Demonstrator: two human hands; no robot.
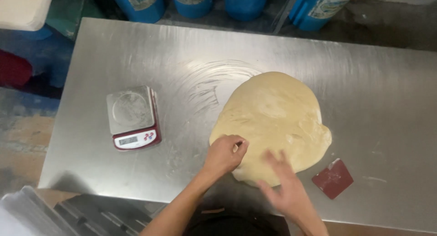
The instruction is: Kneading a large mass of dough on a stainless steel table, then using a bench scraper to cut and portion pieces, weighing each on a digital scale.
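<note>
a large, flattened mass of pale dough (pixel 273 124) lies just right of the frame's centre on a stainless steel table (pixel 373 90), its near edge reaching toward the lower middle of the picture. the left hand (pixel 225 153) rests on the dough's lower left edge with its fingers curled in, pinching a bit of the dough between fingertips and thumb. the right hand (pixel 284 183) lies at the dough's bottom edge, in the lower middle of the frame, fingers spread open and flat over the dough; it is blurred, so whether it presses down or hovers just above is hard to tell. just beside the right hand, toward the lower right, a dark red plastic scraper (pixel 332 178) lies flat on the table, apart from the dough. a small kitchen scale (pixel 133 117) with a steel platform and a red base sits left of centre, well apart from the dough. blue drums (pixel 246 1) stand beyond the table along the top of the frame.
</note>
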